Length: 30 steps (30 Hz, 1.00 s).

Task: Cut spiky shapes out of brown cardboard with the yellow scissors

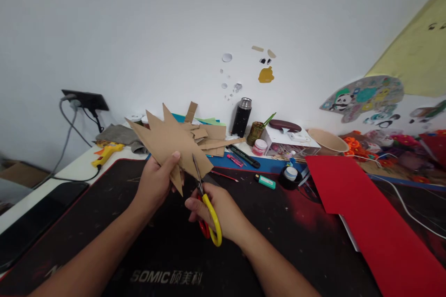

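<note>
My left hand (pixel 158 181) is closed on a spiky brown cardboard cut-out (pixel 170 141), thumb on top, holding it up above the black desk mat (pixel 104 222). My right hand (pixel 218 209) grips scissors (pixel 205 199) with yellow and red handles. Their blades point up into the lower right edge of the cut-out. Both hands are close together over the middle of the mat.
Cardboard scraps (pixel 209 137) lie behind. A black flask (pixel 241 117), jars, a clear box (pixel 291 141), a bowl (pixel 327 140), tape (pixel 290 176) and a green cutter (pixel 265 181) line the back. A red sheet (pixel 365 222) lies right. A yellow glue gun (pixel 106 153) and cables are left.
</note>
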Tool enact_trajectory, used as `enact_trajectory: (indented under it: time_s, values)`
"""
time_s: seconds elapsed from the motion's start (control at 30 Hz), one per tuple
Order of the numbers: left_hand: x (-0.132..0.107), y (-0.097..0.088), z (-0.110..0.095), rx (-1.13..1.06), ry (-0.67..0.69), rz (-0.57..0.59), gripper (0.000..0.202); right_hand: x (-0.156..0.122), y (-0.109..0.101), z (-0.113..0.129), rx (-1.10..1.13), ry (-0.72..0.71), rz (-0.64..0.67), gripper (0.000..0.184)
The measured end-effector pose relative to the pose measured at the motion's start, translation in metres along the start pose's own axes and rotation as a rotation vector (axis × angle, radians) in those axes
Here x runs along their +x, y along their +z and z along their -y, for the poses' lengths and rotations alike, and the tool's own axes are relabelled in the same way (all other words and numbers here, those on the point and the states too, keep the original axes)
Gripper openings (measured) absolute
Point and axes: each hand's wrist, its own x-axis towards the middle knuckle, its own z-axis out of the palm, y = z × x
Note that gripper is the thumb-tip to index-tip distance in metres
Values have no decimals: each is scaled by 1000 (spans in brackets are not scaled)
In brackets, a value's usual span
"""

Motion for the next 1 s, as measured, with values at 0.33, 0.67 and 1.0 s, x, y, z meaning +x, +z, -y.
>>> enact_trajectory:
  time_s: [0.33, 0.67, 1.0]
  values:
    - [-1, 0, 1, -19, 33, -56, 33, 2, -4, -3, 148, 24, 47, 66]
    - [-3, 2, -4, -68, 34, -33, 32, -3, -9, 7, 56, -14, 107, 68]
    - [-5, 5, -10, -76, -66, -17, 32, -3, 0, 5, 46, 0, 8, 67]
